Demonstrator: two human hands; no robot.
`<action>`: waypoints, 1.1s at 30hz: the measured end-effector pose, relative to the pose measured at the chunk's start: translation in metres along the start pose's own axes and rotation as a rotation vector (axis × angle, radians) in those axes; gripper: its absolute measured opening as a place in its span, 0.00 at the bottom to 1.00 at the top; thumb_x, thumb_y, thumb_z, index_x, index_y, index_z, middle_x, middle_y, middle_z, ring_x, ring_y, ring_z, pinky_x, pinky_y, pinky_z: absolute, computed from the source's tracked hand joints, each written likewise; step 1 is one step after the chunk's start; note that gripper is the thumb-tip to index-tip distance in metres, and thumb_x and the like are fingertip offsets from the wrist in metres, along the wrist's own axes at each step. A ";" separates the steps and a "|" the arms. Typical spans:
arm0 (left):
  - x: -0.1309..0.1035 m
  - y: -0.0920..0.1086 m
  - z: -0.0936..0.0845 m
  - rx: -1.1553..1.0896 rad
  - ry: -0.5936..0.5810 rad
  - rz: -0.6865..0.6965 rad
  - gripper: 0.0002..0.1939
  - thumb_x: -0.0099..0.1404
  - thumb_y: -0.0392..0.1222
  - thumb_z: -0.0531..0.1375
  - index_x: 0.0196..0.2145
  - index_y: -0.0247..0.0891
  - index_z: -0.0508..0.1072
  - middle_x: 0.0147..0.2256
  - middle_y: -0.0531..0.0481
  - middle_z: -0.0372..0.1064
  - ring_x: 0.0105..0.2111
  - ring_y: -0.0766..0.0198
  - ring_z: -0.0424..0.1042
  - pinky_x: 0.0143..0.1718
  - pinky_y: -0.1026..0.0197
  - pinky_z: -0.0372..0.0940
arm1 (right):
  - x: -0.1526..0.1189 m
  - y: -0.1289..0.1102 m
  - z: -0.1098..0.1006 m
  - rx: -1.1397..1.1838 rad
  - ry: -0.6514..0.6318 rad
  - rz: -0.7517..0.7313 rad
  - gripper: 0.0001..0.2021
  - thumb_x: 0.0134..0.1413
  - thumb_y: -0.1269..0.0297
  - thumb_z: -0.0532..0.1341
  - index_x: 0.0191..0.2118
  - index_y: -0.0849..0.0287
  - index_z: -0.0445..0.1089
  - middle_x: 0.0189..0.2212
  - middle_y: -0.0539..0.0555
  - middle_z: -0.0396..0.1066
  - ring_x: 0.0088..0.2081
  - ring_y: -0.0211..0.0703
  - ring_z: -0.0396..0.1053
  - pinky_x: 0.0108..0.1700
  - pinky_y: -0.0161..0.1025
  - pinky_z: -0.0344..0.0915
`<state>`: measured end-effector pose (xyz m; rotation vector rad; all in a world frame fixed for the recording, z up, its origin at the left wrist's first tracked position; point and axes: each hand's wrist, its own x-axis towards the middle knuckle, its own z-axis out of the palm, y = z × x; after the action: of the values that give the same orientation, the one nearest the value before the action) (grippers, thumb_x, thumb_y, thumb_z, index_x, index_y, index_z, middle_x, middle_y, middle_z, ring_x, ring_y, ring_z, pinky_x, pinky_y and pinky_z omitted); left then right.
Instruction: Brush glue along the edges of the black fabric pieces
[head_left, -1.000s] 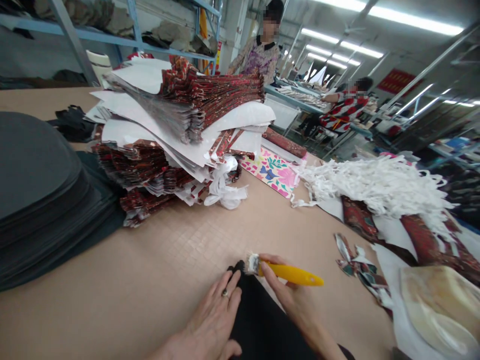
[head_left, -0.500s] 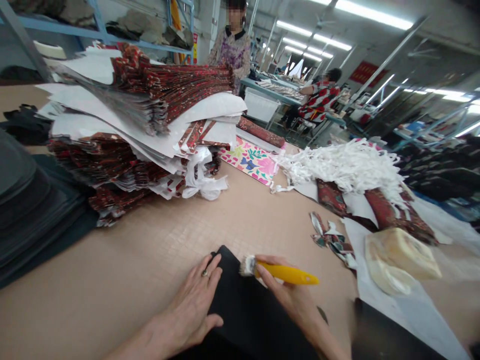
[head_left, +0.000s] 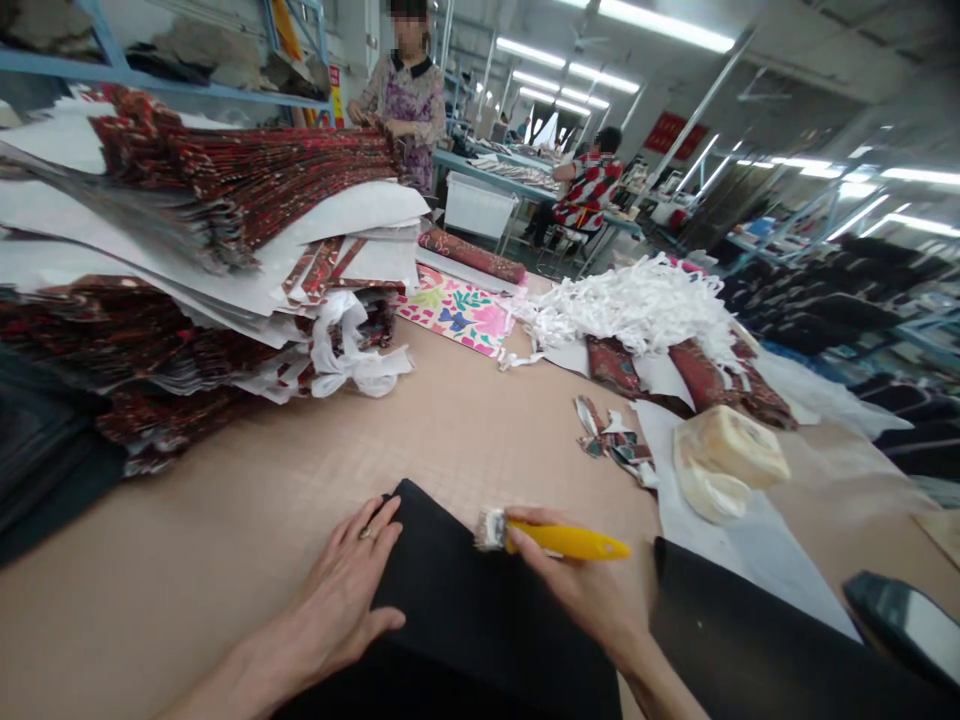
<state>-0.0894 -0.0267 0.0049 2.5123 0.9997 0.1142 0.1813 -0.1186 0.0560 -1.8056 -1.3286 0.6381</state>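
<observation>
A black sheet of material (head_left: 465,610) lies on the brown tabletop in front of me. My left hand (head_left: 349,570) rests flat along its left edge, fingers stretched out, with a ring on one finger. In my right hand (head_left: 574,585) is a paintbrush (head_left: 566,540) with a yellow handle, gripped between thumb and fingers. Its bristles, whitened with a pale substance, point left and sit at the sheet's right edge; whether they touch it I cannot tell. Right of that hand lies another dark sheet (head_left: 750,630).
Stacked red patterned pieces with white sheets (head_left: 285,190) rise at the left. Beyond are a floral piece (head_left: 457,310), white strips (head_left: 637,305) and fabric scraps (head_left: 615,440). A cream-coloured container (head_left: 727,460) stands on white paper at right. Two people are in the background.
The view has turned to the right, so the surroundings sit further left. The brush has shifted from the sheet's upper right edge slightly inward and down along it, still in my right hand.
</observation>
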 end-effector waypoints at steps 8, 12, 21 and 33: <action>0.009 0.009 0.021 -0.002 0.107 0.191 0.34 0.52 0.32 0.63 0.56 0.46 0.59 0.61 0.47 0.51 0.59 0.46 0.51 0.56 0.42 0.59 | -0.012 0.032 -0.027 0.035 0.063 0.136 0.13 0.50 0.54 0.60 0.38 0.55 0.75 0.38 0.54 0.76 0.42 0.48 0.73 0.48 0.44 0.68; 0.011 0.005 0.031 -0.003 0.077 0.208 0.35 0.54 0.33 0.62 0.58 0.49 0.57 0.60 0.50 0.52 0.59 0.46 0.51 0.56 0.42 0.59 | -0.006 0.022 -0.006 0.128 -0.090 0.136 0.11 0.49 0.57 0.60 0.37 0.54 0.75 0.36 0.53 0.76 0.40 0.45 0.73 0.47 0.42 0.68; 0.011 0.002 0.028 -0.020 0.119 0.213 0.31 0.57 0.37 0.62 0.57 0.51 0.61 0.60 0.51 0.54 0.58 0.47 0.54 0.55 0.45 0.60 | -0.036 0.101 -0.096 0.075 0.168 0.301 0.17 0.42 0.50 0.64 0.33 0.59 0.76 0.33 0.58 0.77 0.38 0.52 0.74 0.43 0.45 0.70; 0.015 -0.002 0.025 0.055 0.086 0.215 0.30 0.56 0.36 0.61 0.56 0.51 0.62 0.59 0.51 0.55 0.59 0.47 0.54 0.54 0.45 0.61 | -0.011 0.045 -0.038 0.266 -0.041 0.229 0.12 0.44 0.57 0.63 0.34 0.56 0.76 0.31 0.51 0.76 0.32 0.42 0.73 0.36 0.38 0.69</action>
<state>-0.0736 -0.0239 -0.0203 2.6796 0.7717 0.2640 0.2313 -0.1462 0.0398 -1.7445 -1.0154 0.9340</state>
